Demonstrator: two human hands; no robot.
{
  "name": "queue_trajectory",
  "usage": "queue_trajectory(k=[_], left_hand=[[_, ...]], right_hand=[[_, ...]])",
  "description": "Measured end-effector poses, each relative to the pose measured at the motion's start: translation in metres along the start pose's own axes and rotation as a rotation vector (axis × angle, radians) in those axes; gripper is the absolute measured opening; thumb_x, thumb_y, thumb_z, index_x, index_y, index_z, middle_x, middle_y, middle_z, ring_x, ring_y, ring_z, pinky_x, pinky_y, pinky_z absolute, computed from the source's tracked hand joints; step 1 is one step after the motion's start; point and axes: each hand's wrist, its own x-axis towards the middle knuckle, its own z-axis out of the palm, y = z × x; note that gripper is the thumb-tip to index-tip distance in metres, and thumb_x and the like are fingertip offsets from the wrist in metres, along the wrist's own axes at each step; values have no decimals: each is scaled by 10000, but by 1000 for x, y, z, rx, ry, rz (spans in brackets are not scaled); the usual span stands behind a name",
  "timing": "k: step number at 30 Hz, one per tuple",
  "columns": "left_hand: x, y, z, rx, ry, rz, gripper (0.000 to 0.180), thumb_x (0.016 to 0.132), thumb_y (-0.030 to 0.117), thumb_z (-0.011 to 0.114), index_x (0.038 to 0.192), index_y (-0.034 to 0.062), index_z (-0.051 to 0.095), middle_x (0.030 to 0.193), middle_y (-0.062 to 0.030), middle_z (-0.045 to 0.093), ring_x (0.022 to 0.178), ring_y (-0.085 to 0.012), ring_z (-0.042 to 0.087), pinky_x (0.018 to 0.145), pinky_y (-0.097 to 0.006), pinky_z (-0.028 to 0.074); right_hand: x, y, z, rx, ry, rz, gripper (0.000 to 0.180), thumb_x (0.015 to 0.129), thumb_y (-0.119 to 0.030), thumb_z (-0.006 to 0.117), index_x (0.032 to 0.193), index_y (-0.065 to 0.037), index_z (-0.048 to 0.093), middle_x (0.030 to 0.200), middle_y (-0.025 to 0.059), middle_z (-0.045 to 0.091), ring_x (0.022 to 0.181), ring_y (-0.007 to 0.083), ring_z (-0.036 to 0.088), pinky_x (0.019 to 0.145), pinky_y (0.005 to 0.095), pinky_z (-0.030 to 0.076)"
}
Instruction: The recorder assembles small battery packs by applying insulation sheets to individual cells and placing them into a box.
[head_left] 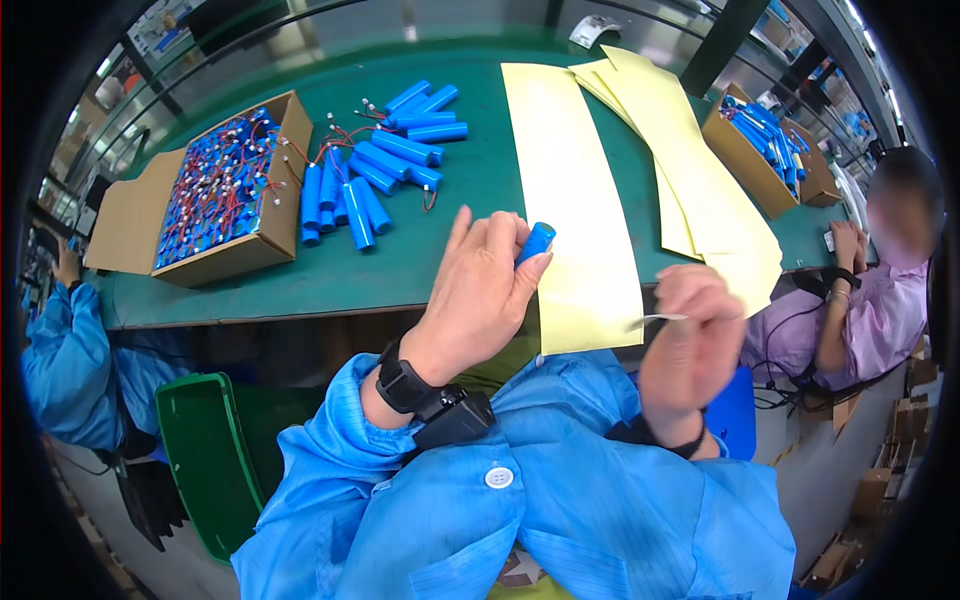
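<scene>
My left hand [472,290] is closed around a blue cylindrical battery [538,240], whose end sticks up past the thumb and fingers. The rest of that battery is hidden in the hand. Over the near edge of the table, my right hand [695,335], smeared by motion, pinches a thin whitish strip [655,319]; its exact kind does not show. Between the hands lies a long pale-yellow sheet [580,170], its near end reaching the table edge. Beyond my left hand, several blue batteries with thin red wires and white plugs lie in a loose pile [370,165].
At the left stands an open cardboard box [285,180] packed with wired blue batteries. More yellow sheets [690,160] overlap at the right, beside another cardboard box [750,165] of batteries. A green bin [200,440] stands below the table. People sit at both sides.
</scene>
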Motion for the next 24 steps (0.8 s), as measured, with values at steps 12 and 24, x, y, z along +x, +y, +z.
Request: queue_trajectory(k=[12,24], left_hand=[[-11,21,-12,-1460,-86,-533,346,952,262,475,1153,-18,510,1029,-96,596,760,-113,578,581,-186,447],[-13,13,-14,-1530,20,-415,311,904,189,572,1167,34,510,952,-33,606,872,-94,586,736,-193,472]], right_hand=[[33,6,12,554,-58,744,146,826,-52,641,901,-31,518,870,14,551,803,69,514,743,209,417],[27,11,-13,614,57,678,121,819,-31,614,901,-22,526,875,46,571,776,83,527,726,209,412]])
